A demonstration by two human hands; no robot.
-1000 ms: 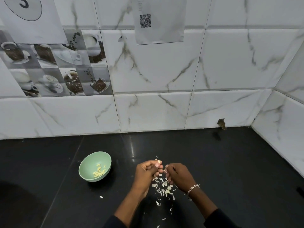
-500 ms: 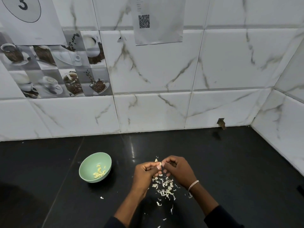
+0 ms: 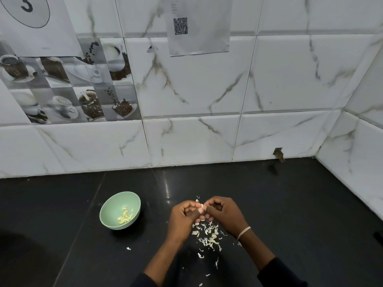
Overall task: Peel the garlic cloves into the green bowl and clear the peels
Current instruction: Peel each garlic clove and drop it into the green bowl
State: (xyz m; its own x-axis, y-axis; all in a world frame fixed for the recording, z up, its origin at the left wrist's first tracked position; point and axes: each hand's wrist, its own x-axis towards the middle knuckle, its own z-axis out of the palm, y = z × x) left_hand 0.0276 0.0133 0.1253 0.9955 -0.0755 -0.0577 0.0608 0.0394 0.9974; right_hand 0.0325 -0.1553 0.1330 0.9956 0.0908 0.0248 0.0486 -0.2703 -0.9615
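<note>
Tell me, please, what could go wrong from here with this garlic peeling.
The garlic clove, pinched between the left hand and right hand, sits away from the green bowl, so it could drop among the peels. Stray flakes lie scattered across the black counter; clearing may miss them.

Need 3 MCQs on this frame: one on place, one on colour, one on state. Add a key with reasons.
1. Where does the green bowl stand, relative to the left hand and right hand?
A. to the left of both
B. to the right of both
C. between them

2. What colour is the counter?
A. white
B. black
C. wooden brown

3. What are the two hands doing?
A. lying flat on the counter
B. lifting the bowl
C. pinching a garlic clove between them, above the peels

Key: 1 A, the bowl sits out past the left hand. 2 B, the glossy surface is black. 3 C, both hands curl round the clove.
</note>
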